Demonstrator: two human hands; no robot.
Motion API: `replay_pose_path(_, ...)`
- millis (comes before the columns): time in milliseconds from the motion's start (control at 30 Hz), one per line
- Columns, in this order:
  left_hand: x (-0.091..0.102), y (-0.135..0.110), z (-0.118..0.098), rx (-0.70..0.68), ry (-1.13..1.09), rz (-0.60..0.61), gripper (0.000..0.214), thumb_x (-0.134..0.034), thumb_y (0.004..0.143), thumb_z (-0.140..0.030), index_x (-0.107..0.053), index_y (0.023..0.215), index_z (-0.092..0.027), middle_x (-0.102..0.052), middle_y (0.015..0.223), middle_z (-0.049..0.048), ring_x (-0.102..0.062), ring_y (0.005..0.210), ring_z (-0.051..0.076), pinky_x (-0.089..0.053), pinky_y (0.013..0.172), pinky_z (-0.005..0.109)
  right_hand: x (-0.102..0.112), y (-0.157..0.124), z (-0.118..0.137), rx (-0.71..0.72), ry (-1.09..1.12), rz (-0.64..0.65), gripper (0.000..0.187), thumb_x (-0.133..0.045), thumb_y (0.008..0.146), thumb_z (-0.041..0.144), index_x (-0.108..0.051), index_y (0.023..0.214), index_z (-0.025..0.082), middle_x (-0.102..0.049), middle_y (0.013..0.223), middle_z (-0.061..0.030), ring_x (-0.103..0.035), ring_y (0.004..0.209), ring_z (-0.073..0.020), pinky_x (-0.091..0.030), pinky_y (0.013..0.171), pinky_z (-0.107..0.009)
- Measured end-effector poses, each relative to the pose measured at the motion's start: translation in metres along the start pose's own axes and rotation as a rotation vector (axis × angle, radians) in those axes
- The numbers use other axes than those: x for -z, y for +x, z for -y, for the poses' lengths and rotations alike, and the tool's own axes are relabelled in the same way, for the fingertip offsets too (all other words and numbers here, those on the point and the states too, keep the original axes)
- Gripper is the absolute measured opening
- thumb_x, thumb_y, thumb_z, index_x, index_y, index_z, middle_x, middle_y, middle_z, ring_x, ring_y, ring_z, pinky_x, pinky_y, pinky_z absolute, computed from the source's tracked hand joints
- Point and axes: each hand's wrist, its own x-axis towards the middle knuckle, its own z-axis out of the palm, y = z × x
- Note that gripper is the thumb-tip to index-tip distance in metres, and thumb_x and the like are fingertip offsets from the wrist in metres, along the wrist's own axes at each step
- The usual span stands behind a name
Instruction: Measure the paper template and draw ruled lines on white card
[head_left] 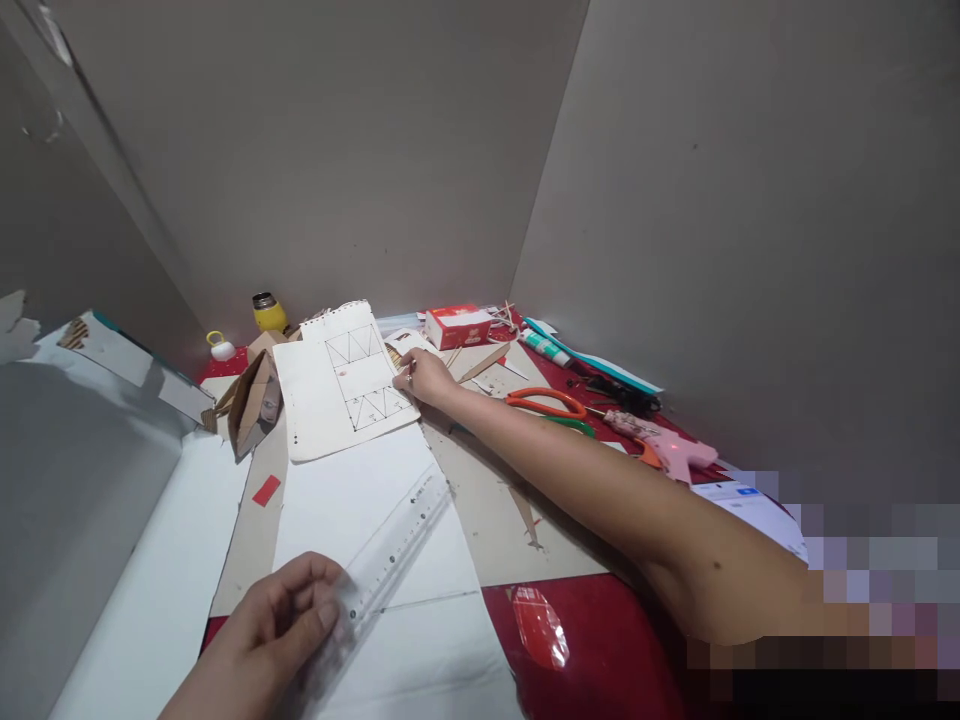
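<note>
In the lower left, my left hand (pixel 281 620) has its thumb and fingers closed on one end of a clear plastic ruler (pixel 397 545). The ruler slants up and to the right over a long blank white sheet (pixel 352 505). My right hand (pixel 424 378) reaches forward and pinches the right edge of a drawing page (pixel 315 400) with a torn top edge. Zigzag triangle patterns between ruled lines are drawn on that page. It lies over the far end of the blank sheet.
A folded cardboard piece (pixel 255 405) and a red scrap (pixel 266 490) lie left. Behind stand a yellow bottle (pixel 270 313) and a red box (pixel 459 328). Orange-handled scissors (pixel 547 402), a pink glue gun (pixel 667 445) and a lit screen (pixel 750 510) lie right. Grey walls enclose the table.
</note>
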Motion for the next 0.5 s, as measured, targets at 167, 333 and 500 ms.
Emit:
replay_pose_path(167,-0.001,0.004,0.009,-0.039,0.008,-0.016,0.044,-0.071,0.079,-0.058,-0.061,0.092,-0.018,-0.063,0.076,0.0021,-0.046,0.065,0.012,-0.030,0.061,0.026,-0.003,0.003,0.010,-0.004,0.190,0.020,0.032,-0.061,0.095,0.033,-0.060,0.122,0.016,-0.063,0.118,-0.0088,-0.065,0.098,-0.0206,-0.057,0.082,-0.040)
replay_pose_path(333,-0.001,0.001,0.005,0.018,0.047,-0.019,0.045,-0.068,0.080,-0.061,-0.061,0.092,-0.019,-0.070,0.081,0.0053,-0.052,0.071,0.016,-0.032,0.065,0.027,0.052,0.010,0.019,0.057,0.313,-0.217,0.022,-0.067,0.077,0.009,-0.061,0.096,0.018,-0.060,0.077,0.0037,-0.058,0.066,-0.0112,-0.050,0.062,-0.025)
replay_pose_path(500,-0.001,-0.001,0.007,0.030,0.073,-0.057,0.044,-0.068,0.079,-0.061,-0.062,0.091,-0.019,-0.073,0.080,0.0051,-0.048,0.063,0.013,-0.026,0.058,0.026,0.135,0.013,0.005,0.005,0.331,-0.460,0.025,-0.061,0.073,0.001,-0.055,0.089,0.019,-0.052,0.070,0.0059,-0.046,0.052,-0.0078,-0.041,0.053,-0.023)
